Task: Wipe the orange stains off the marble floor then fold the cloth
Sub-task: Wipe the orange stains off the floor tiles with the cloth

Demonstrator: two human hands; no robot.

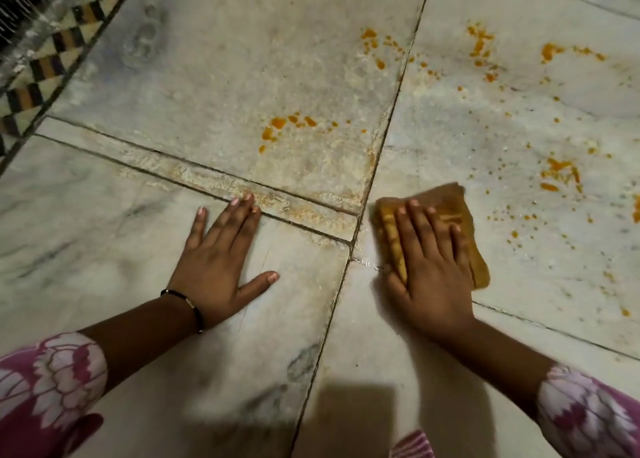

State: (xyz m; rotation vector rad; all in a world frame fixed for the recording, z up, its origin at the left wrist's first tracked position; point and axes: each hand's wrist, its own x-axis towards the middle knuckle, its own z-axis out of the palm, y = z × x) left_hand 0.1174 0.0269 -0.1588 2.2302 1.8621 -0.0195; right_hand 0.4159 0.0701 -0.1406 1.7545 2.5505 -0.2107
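Note:
My right hand [429, 267] lies flat with straight fingers on a folded orange-brown cloth [446, 204] and presses it onto the marble floor [207, 76], just right of a tile joint. My left hand [221, 260] rests palm down on the bare marble to the left, fingers spread, holding nothing. Orange stains [287, 126] dot the slab beyond my left hand. More orange splatter [557, 173] lies right of the cloth, and further blotches [481, 47] spread across the far right slab.
Dark tile joints [381, 152] cross the floor, with a pale orange smear along the joint near my left fingertips. A black-and-tan patterned border [45, 66] runs along the upper left. My pink floral sleeves show at both lower corners.

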